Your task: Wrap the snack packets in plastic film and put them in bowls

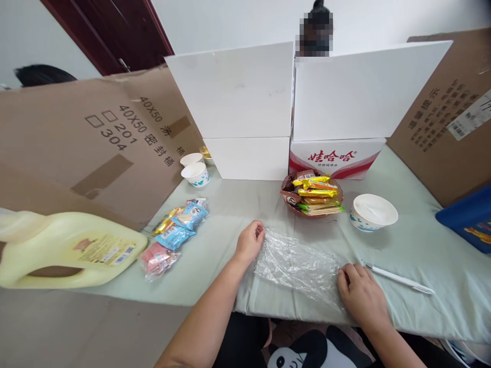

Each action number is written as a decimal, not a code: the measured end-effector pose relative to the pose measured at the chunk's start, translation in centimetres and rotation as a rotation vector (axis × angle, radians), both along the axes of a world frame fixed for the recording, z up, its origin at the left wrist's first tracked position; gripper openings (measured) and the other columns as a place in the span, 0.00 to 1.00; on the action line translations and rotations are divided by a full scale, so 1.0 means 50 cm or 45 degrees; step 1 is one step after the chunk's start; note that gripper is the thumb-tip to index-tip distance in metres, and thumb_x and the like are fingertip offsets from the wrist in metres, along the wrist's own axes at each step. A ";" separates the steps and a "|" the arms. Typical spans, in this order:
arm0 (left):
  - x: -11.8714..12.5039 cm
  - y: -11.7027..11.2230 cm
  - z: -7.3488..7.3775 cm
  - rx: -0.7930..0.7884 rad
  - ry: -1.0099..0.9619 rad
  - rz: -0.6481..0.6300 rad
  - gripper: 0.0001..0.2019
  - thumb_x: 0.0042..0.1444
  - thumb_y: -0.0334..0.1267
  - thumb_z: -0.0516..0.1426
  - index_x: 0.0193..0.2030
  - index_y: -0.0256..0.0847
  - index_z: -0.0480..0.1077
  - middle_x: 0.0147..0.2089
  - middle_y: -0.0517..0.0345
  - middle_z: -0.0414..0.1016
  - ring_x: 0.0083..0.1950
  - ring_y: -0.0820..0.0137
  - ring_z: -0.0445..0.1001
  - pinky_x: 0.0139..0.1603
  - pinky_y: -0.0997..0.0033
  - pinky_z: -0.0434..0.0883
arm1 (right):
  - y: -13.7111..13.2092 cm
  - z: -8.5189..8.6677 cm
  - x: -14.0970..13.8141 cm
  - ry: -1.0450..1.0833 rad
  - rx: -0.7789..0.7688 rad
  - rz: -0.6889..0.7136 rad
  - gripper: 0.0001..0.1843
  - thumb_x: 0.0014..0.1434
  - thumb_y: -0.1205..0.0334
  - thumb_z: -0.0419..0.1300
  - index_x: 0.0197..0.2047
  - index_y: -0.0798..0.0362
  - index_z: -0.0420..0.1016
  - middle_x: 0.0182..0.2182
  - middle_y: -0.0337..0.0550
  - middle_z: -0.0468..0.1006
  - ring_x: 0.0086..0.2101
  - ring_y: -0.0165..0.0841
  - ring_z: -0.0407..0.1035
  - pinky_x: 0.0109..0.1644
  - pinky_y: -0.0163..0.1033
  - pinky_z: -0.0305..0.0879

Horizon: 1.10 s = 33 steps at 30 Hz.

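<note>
A crumpled clear plastic bag (297, 263) lies flat on the pale green tablecloth (422, 245) in front of me. My left hand (250, 241) pinches the bag's upper left corner with closed fingers. At the bag's lower right edge my right hand (358, 294) has its fingers curled on the plastic. A brown bowl (288, 197) heaped with wrapped snacks (316, 193) stands just behind the bag.
A white paper bowl (373, 212) and a white pen (399, 279) lie to the right. Loose snack packets (174, 232) and a yellow jug (69, 248) lie at left, small paper cups (195, 174) behind. Cardboard (95, 138), white boxes (249, 110) and a blue tray (470, 217) ring the table.
</note>
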<state>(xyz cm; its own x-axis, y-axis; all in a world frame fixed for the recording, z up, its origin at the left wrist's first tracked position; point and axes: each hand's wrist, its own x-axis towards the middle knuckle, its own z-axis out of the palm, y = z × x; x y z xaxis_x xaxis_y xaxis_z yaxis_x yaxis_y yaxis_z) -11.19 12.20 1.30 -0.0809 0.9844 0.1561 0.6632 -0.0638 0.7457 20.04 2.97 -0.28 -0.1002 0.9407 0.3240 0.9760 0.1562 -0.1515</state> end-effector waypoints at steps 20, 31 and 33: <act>0.075 -0.051 0.012 0.433 0.698 -0.773 0.14 0.66 0.45 0.51 0.49 0.41 0.72 0.51 0.50 0.75 0.56 0.60 0.69 0.59 0.57 0.63 | 0.019 -0.003 -0.007 -0.227 0.042 -0.065 0.11 0.63 0.61 0.52 0.29 0.51 0.67 0.26 0.44 0.71 0.33 0.40 0.67 0.41 0.42 0.58; 0.100 -0.075 -0.008 0.093 0.870 -0.950 0.36 0.60 0.57 0.53 0.71 0.47 0.48 0.73 0.52 0.45 0.73 0.55 0.40 0.70 0.44 0.37 | 0.035 0.043 -0.067 -0.029 0.023 0.148 0.18 0.65 0.57 0.50 0.52 0.56 0.71 0.51 0.53 0.73 0.52 0.44 0.64 0.57 0.48 0.56; 0.102 -0.078 -0.009 0.109 0.869 -0.944 0.36 0.60 0.57 0.53 0.71 0.47 0.47 0.73 0.53 0.45 0.74 0.56 0.40 0.70 0.45 0.36 | 0.028 0.028 -0.109 -0.073 -0.065 0.279 0.28 0.63 0.48 0.51 0.61 0.55 0.66 0.60 0.53 0.65 0.61 0.49 0.54 0.63 0.54 0.48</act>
